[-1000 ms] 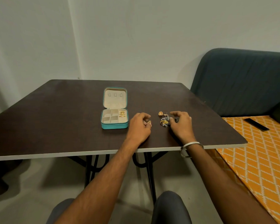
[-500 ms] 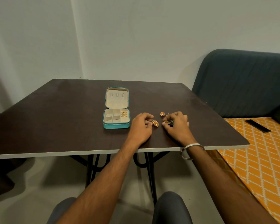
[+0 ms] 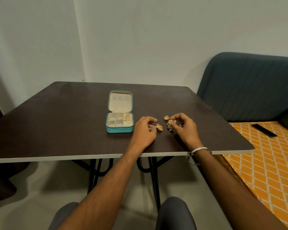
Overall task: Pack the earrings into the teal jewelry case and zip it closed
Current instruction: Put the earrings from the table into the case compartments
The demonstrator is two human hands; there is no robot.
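Your left hand (image 3: 144,129) now pinches a gold earring (image 3: 160,127) at its fingertips, lifted just off the dark table (image 3: 65,117); a second ago those fingers were curled low beside the pile with only a glint showing. Your right hand (image 3: 183,126) has come up too: it was flat over the loose earrings, and now its thumb and forefinger pinch another gold piece (image 3: 170,121) above the small heap of remaining earrings (image 3: 170,129). One more gold earring (image 3: 166,117) lies on the table just beyond your right fingers, apart from the heap.

So both hands are loaded, which means you are through the sorting and ready for a transfer. The teal jewelry case (image 3: 119,121) sits open just to the left of your left hand, its lid propped back, and a few gold pieces (image 3: 127,117) already rest in its right-hand compartment (the other compartments look unfilled, though the far ones are small in this view).

By my judgement the task is partway: some earrings packed, two in hand, several left on the table, the zip untouched. The left hand has the shorter path to the case. Watch the tangled heap; pieces may cling together as you lift.
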